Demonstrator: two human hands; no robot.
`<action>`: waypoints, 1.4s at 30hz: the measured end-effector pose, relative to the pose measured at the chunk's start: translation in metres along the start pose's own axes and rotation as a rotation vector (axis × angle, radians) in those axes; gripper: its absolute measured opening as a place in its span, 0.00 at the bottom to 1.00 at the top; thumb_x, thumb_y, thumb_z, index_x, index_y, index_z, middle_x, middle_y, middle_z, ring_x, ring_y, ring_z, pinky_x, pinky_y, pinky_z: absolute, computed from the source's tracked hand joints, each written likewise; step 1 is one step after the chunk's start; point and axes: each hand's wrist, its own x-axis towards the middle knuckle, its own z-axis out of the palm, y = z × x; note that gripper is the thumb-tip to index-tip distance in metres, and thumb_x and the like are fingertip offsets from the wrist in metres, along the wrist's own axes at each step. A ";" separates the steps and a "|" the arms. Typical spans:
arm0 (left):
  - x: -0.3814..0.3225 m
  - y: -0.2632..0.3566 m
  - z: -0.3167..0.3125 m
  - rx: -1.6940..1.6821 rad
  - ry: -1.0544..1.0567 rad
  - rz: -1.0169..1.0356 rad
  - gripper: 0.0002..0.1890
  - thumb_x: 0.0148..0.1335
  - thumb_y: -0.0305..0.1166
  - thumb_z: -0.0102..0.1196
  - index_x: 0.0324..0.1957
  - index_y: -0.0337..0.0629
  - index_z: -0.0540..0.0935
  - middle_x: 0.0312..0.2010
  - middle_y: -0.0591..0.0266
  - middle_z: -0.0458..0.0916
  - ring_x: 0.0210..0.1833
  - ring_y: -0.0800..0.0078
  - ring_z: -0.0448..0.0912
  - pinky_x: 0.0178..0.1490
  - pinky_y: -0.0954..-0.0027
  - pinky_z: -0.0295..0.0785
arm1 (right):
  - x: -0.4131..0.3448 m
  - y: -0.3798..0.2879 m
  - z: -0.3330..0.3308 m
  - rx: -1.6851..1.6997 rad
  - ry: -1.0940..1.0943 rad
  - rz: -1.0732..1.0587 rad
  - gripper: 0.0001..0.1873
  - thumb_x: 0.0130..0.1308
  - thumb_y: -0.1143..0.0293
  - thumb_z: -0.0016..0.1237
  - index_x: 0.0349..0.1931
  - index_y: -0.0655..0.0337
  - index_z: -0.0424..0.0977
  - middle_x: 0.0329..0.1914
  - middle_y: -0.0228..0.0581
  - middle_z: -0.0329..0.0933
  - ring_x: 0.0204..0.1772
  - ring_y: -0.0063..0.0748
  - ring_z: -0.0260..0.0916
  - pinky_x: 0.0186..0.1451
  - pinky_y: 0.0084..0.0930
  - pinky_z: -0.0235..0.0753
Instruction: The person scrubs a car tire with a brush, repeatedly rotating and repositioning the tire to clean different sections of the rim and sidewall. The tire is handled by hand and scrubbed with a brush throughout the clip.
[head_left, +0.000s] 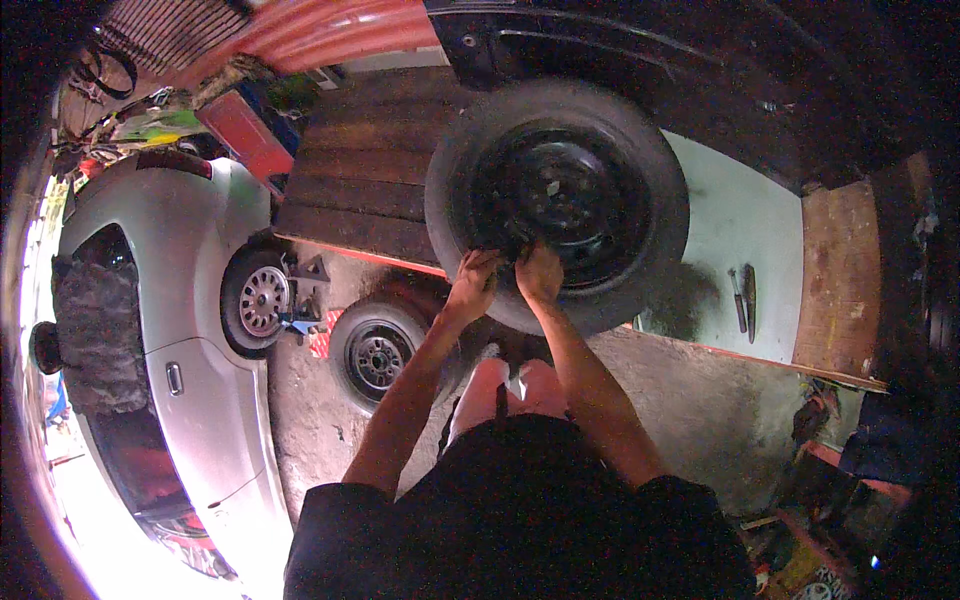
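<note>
A car wheel with a black steel rim and rubber tyre (660, 187) lies on a workbench (352, 180) in front of me. My left hand (476, 281) is at the near left edge of the wheel, its fingers bent over the tyre's sidewall near the rim. Close beside it, my right hand (540, 274) has curled fingers at the near edge of the black rim. Shadow hides the fingertips of both hands, and whether they hold something small cannot be made out. Two slim hand tools (751, 304) lie side by side on the pale bench panel to the right.
Another wheel with a steel rim (379, 362) lies on the floor (675, 397), left of my legs. A silver car (217, 405) stands further left, near a red box (247, 142). Dark bodywork overhangs the bench's far side. Clutter (825, 487) lies at the lower right.
</note>
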 end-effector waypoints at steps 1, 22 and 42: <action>0.003 -0.003 -0.002 -0.011 -0.006 -0.008 0.16 0.55 0.26 0.54 0.48 0.38 0.81 0.50 0.50 0.78 0.55 0.48 0.73 0.62 0.53 0.66 | -0.002 -0.002 0.000 -0.010 0.042 -0.038 0.16 0.60 0.64 0.52 0.44 0.66 0.76 0.42 0.57 0.79 0.43 0.56 0.78 0.46 0.49 0.79; 0.094 -0.037 -0.016 0.478 -0.723 0.229 0.30 0.59 0.45 0.52 0.63 0.45 0.72 0.68 0.53 0.65 0.73 0.55 0.58 0.75 0.44 0.43 | 0.000 -0.046 0.016 -0.182 0.045 0.159 0.18 0.60 0.66 0.49 0.47 0.67 0.76 0.45 0.56 0.79 0.48 0.56 0.77 0.52 0.46 0.78; 0.067 -0.064 -0.009 0.314 -0.263 0.433 0.24 0.50 0.35 0.57 0.52 0.43 0.78 0.50 0.56 0.77 0.57 0.58 0.72 0.63 0.52 0.62 | -0.023 -0.025 0.053 -0.229 0.412 0.039 0.21 0.56 0.62 0.49 0.45 0.67 0.77 0.43 0.55 0.77 0.46 0.58 0.73 0.47 0.55 0.71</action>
